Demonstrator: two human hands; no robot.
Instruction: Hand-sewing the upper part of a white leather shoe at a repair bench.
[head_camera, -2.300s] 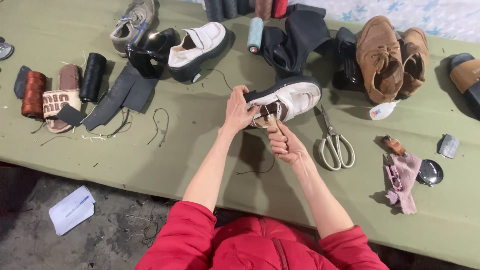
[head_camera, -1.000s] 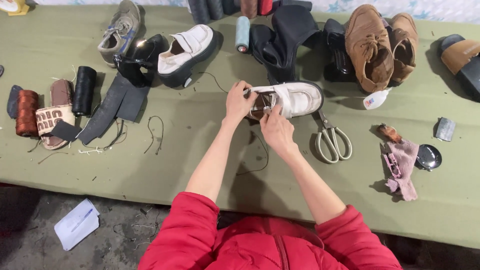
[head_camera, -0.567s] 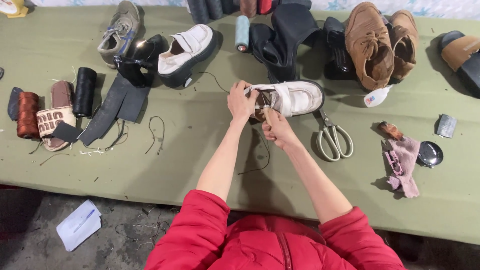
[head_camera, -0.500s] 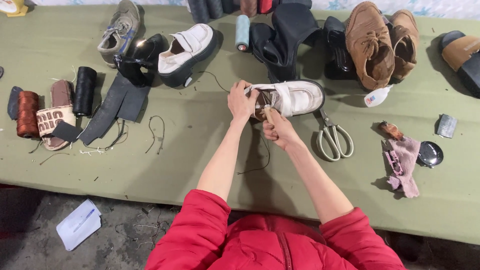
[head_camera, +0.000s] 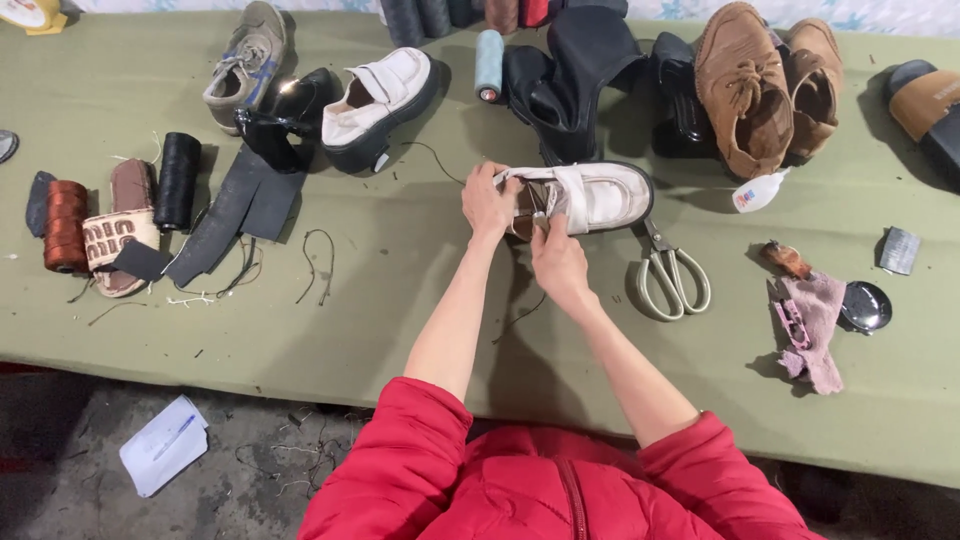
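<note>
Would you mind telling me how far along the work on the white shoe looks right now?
Done: nothing I can confirm. In hand: the left hand grips the heel of the white shoe while the right hand works at its opening. Left: cannot tell; its mate, scissors and thread spools lie untouched.

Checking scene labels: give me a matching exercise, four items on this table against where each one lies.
1 scissors
2 pink rag
3 black thread spool
4 white shoe

a far left, beside a brown spool
b held by both hands
c just right of the held shoe
d right side, by a small round tin

Pairs: 1-c, 2-d, 3-a, 4-b
</note>
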